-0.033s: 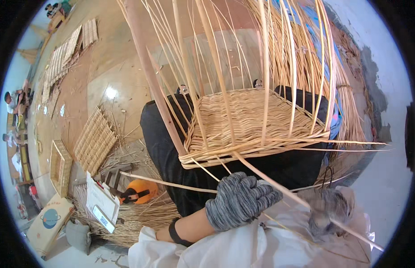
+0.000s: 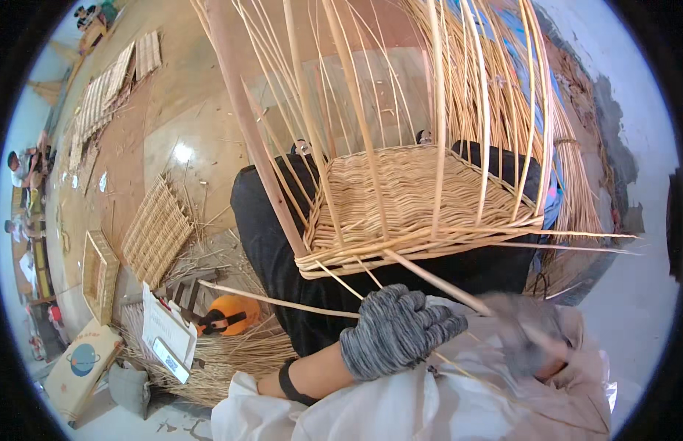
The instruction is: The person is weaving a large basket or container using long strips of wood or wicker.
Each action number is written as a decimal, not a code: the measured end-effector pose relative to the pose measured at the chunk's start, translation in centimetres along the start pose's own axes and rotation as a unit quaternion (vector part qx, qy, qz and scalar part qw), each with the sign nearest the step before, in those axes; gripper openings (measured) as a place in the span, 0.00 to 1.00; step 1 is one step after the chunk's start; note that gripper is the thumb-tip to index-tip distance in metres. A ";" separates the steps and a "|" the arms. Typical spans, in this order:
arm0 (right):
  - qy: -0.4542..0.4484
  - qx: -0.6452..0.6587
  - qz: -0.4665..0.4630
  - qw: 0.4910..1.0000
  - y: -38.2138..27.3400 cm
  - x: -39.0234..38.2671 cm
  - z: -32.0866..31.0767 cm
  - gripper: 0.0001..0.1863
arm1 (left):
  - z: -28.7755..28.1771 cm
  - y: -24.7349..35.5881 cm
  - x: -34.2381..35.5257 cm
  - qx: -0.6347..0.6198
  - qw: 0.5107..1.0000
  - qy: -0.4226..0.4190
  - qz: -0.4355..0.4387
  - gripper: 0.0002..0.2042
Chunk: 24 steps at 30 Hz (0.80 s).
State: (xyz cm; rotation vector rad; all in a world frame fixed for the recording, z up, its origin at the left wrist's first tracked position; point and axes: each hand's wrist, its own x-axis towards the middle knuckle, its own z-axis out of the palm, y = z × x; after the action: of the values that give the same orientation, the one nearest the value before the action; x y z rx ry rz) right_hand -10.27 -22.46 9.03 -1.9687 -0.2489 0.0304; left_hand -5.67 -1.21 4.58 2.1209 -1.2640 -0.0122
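Observation:
A wicker basket in the making (image 2: 415, 195) rests on my lap, with a woven base and tall upright stakes rising around it. My left hand (image 2: 400, 331), in a grey knitted glove, is closed just below the near rim. Thin willow rods (image 2: 282, 303) run into it from the left and from the basket's edge. A thicker rod (image 2: 437, 283) slants from the near rim down to the right. My right hand (image 2: 532, 334), also gloved, is at that rod's lower part, smeared by motion; its fingers cannot be made out.
Bundled willow rods (image 2: 576, 184) lie at the right by the wall. On the left are a woven panel (image 2: 157, 229), a shallow wicker tray (image 2: 99, 279), an orange-and-black tool (image 2: 231, 316), and papers with a phone (image 2: 170, 356). People sit at the far left.
My right hand has shifted slightly left and up, blurred, and the thicker rod's lower end has moved with it. My left hand has hardly moved.

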 end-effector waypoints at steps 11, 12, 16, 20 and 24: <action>0.027 0.325 0.443 0.835 2.4 6.8 -1.7 0.23 | -0.3 -1.7 1.4 -0.120 0.976 0.087 -0.159 0.32; 0.029 0.324 0.446 0.834 2.1 6.6 -1.8 0.23 | 0.4 -2.0 1.9 0.016 0.958 0.135 -0.252 0.32; 0.041 0.247 0.393 0.885 3.0 5.9 -1.8 0.23 | 2.8 -3.9 2.6 0.099 0.961 0.108 -0.234 0.33; 0.048 0.322 0.368 0.871 4.9 5.2 -2.7 0.23 | 3.2 -3.7 2.7 0.157 0.953 0.156 -0.209 0.34; 0.039 0.295 0.399 0.867 3.1 6.0 -3.1 0.19 | 3.4 -4.9 2.3 0.139 0.963 0.114 -0.201 0.34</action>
State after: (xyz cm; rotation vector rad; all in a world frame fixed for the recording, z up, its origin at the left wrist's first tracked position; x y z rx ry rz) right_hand -3.48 -25.36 7.98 -1.3306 0.5865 0.5038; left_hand -1.70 -3.26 -0.02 2.5045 -0.7181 0.2407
